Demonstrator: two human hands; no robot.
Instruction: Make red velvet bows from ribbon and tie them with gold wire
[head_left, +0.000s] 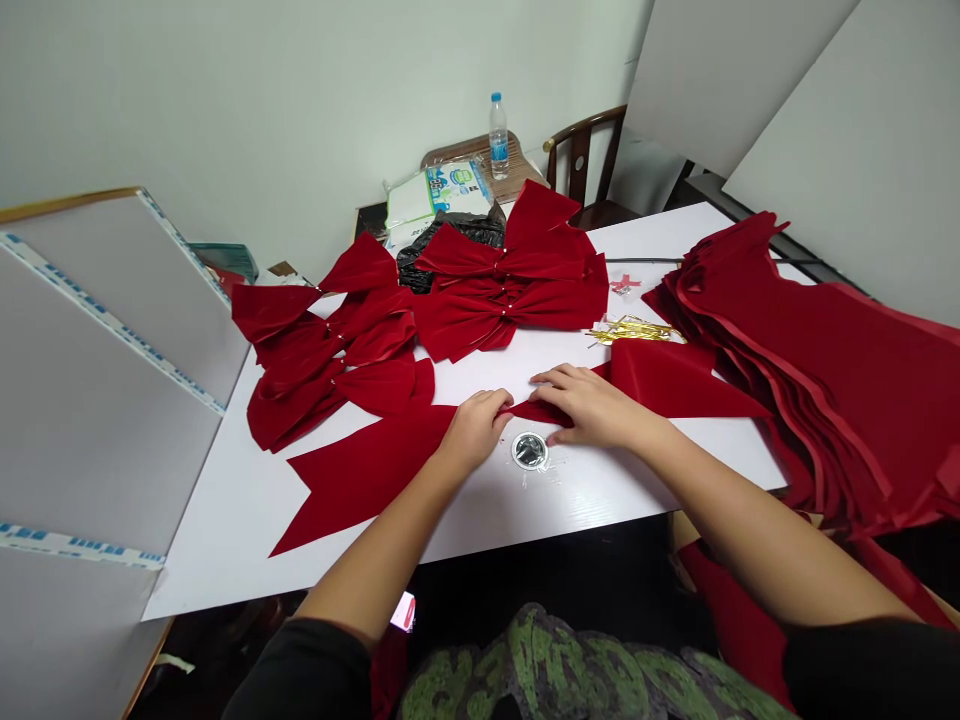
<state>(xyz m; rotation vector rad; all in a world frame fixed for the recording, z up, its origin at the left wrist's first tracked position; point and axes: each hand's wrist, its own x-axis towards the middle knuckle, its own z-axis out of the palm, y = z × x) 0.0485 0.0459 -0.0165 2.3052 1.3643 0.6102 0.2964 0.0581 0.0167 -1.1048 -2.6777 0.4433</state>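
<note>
This is a small handicraft workroom, shown by the long white worktable (225,530) spread with large red velvet bows (510,285), stacked red velvet strips (795,370) and gold twist ties (634,330), with white boards (97,400) leaning alongside and a wooden chair (581,160) beyond.

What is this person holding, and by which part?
The left hand pinches a red velvet ribbon at its narrow middle; the right hand presses flat on the ribbon just beside.

The left hand (476,430) is pinching a red velvet strip (367,480) on the white table (225,540), while the right hand (589,405) is pressing it down beside a small silver disc (529,451), below red velvet bows (510,300).
</note>
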